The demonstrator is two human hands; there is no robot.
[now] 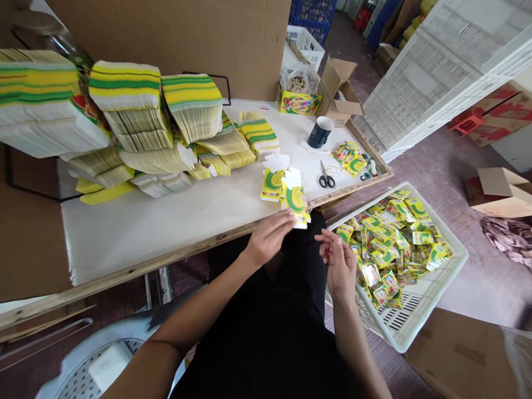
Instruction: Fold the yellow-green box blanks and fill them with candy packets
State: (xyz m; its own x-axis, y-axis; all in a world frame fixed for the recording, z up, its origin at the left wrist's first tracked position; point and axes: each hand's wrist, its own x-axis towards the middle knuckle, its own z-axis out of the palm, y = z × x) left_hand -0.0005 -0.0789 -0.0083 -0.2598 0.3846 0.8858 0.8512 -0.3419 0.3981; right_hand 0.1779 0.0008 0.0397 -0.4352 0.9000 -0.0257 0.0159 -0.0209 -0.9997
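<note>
My left hand (270, 235) pinches a yellow and green printed packet box (296, 199) by its lower left edge, above the table's front edge. White flaps stand up from the box's top end. Behind it, more flattened boxes (272, 183) of the same print lie on the table. My right hand (338, 260) is beside the white basket, fingers loosely curled and apart, with nothing seen in it. Small yellow-green packets (382, 238) fill much of the white plastic basket (451, 277) to the right.
Tall stacks of folded cartons (124, 83) stand at the table's back left. Scissors (326, 176), a dark mug (321, 133), loose packets (351, 158) and an open cardboard box (341, 100) are on the right side. White crates (436, 72) rise beyond the table.
</note>
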